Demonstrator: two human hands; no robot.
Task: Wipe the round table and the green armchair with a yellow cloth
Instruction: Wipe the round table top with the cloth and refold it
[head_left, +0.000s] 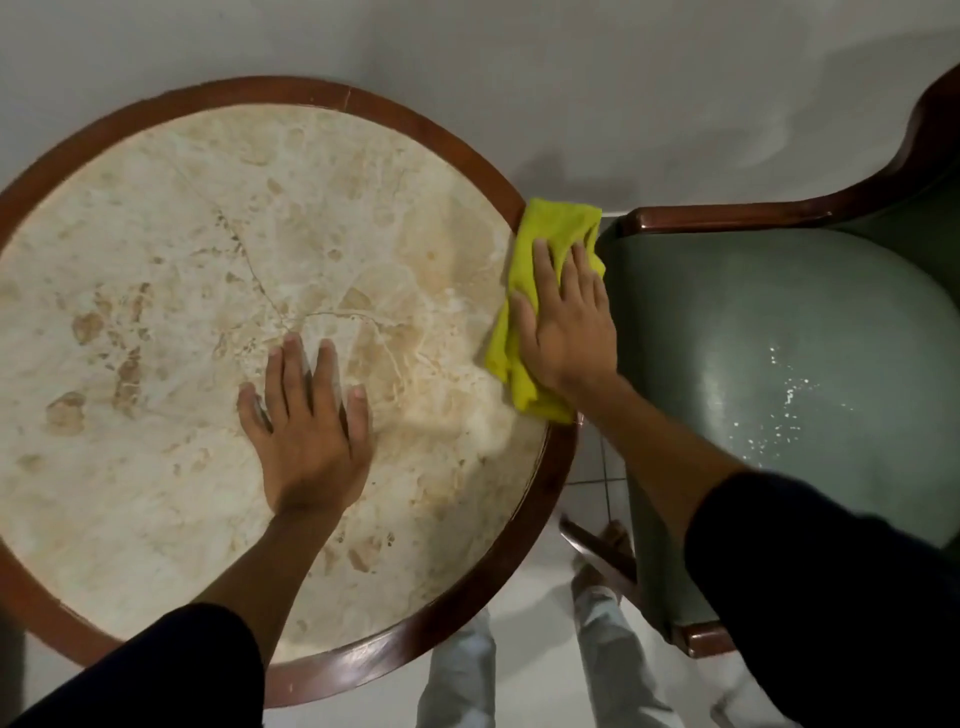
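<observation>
The round table (156, 234) has a beige marble top inside a dark wooden rim and fills the left of the view. My left hand (306, 421) lies flat on the marble near the middle, fingers spread, holding nothing. My right hand (563, 322) presses flat on the yellow cloth (524, 249), which is bunched over the table's right rim. The green armchair (779, 338) stands right beside the table, its seat cushion showing some white specks.
A pale wall (519, 78) runs behind the table and chair. The chair's wooden armrest (727, 215) sits close to the cloth. Below the table's edge I see light floor tiles (540, 597) and my trouser legs and feet (597, 571).
</observation>
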